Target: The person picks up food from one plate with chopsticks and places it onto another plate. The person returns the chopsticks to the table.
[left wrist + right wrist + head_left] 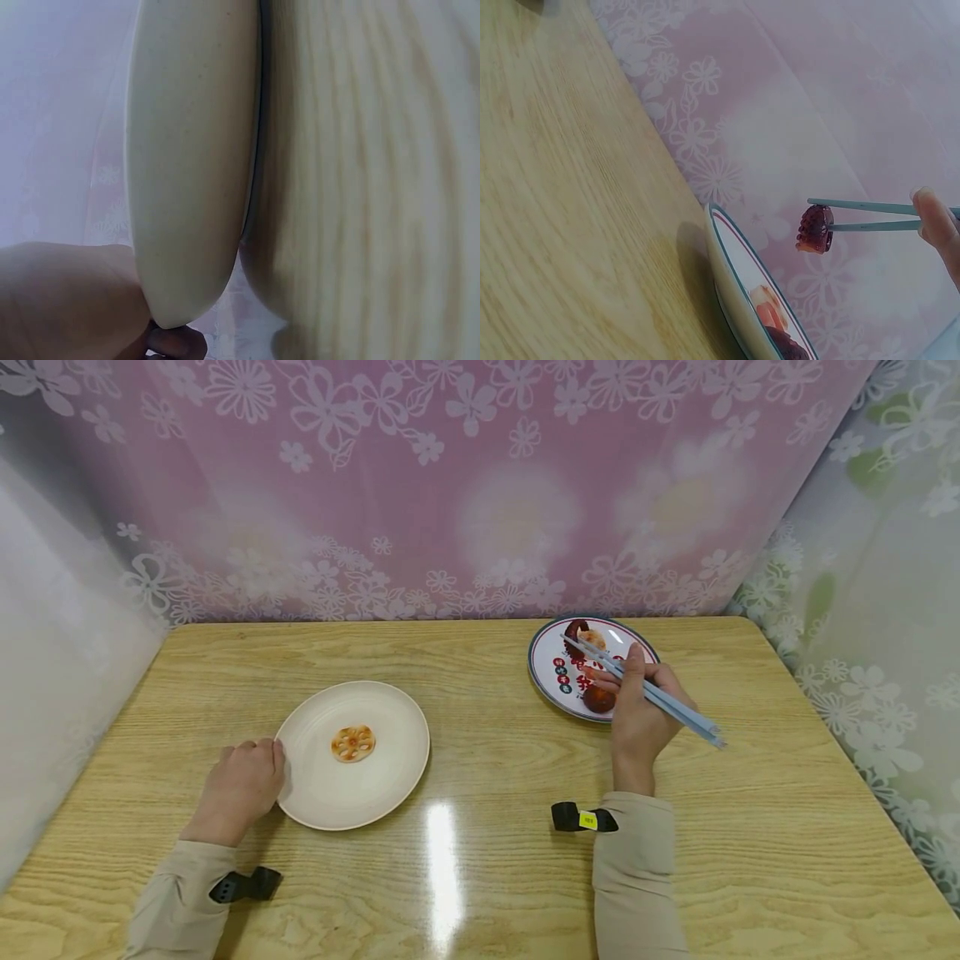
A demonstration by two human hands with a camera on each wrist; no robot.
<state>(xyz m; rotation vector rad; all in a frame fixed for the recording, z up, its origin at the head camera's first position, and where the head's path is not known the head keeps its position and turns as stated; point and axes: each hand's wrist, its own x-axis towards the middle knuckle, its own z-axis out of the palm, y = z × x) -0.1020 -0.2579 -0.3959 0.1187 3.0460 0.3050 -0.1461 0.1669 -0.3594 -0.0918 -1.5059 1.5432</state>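
Note:
My left hand [247, 785] grips the left rim of a cream plate [401, 777], its thumb against the side in the left wrist view. On that plate lies a lotus root slice [353, 744]. My right hand [645, 718] holds a pair of light blue chopsticks [678, 708] over a printed plate with a dark rim [542, 681]. Between the chopstick tips a dark red, curled piece of food with suckers, like an octopus tentacle [814, 229], hangs above the plate. Another pale slice [593, 639] and a round reddish-brown piece [598, 698] lie on the printed plate, partly hidden by my hand.
Both plates stand on a wooden table [495, 760], the cream one on the left, the printed one at the back right. A pink flowered curtain [450, 510] hangs behind the table's far edge, with pale curtains on both sides.

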